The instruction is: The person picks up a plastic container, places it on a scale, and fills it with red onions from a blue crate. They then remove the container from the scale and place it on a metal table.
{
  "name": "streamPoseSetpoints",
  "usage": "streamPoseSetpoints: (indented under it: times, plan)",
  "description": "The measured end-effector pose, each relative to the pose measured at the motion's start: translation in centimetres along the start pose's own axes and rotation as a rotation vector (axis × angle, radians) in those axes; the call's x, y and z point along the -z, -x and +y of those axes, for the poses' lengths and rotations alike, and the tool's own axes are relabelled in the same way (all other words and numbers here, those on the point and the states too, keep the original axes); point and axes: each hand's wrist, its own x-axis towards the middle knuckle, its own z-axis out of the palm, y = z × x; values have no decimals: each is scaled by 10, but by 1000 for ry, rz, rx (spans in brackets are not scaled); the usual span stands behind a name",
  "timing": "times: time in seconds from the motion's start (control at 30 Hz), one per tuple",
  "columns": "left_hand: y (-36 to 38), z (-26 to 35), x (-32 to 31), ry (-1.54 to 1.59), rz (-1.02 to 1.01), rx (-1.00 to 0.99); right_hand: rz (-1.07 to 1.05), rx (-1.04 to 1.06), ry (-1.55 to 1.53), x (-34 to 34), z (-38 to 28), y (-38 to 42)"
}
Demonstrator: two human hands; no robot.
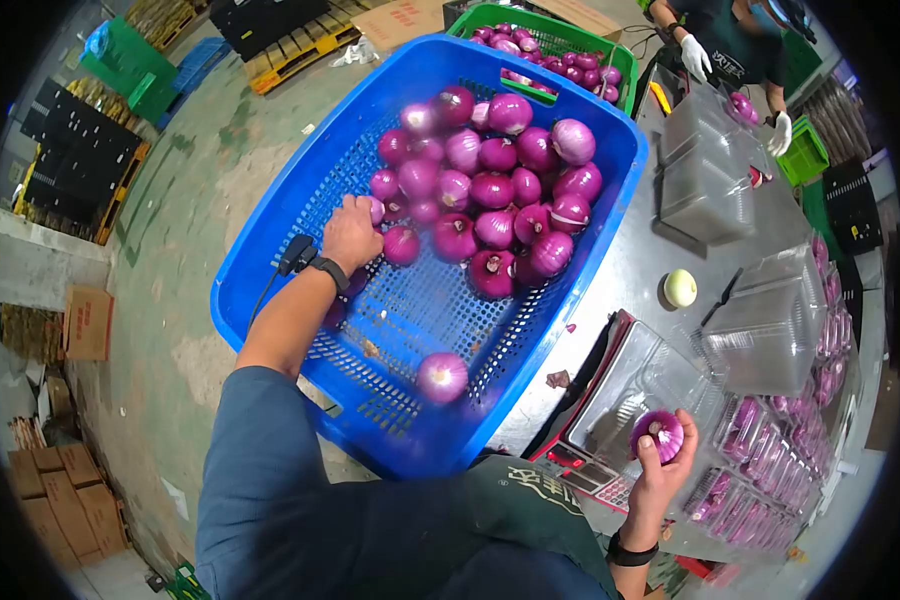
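Note:
My left hand (pixel 353 236) reaches into a blue plastic basket (pixel 270 240), its fingers curled on a small red onion (pixel 376 210) at the edge of the pile. Many more red onions (pixel 455 188) fill the basket's far side, and one red onion (pixel 442 377) lies alone near its close end. In my right hand (pixel 662 470), another red onion (pixel 657 435) is gripped between thumb and fingers. That hand is over the near right corner of a red digital scale (pixel 595 475), whose clear tray (pixel 635 375) lies just beyond.
Stacked clear plastic boxes (pixel 765 325) and packed onion trays (pixel 760 450) cover the right of the metal table. A pale peeled onion (pixel 680 288) rests there. Behind stands a green crate (pixel 625 55) of onions. A gloved co-worker (pixel 735 50) works at the far right.

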Motion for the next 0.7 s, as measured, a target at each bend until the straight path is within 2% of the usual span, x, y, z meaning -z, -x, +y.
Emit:
streamPoseSetpoints:
  times: [0.17,0.27,0.37,0.47,0.57,0.7]
  plan:
    - [-24,6,-13,-32,-19,18,-50,-110,-86,-12,-18,1]
    - [-32,9,-17,-47,-31,62,-51,-87,-61,-10,-15,0]
    - [-32,13,14,-19,-63,44,-37,-76,-40,-8,-10,-1]
    - [-50,-5,-1,300,-80,160,-38,-97,-49,-12,-8,4]
    - [-55,-3,-22,514,10,185,-64,-101,-46,-10,-1,4]
    - [-56,33,-9,400,-84,422,-45,-17,-14,-8,4,3]
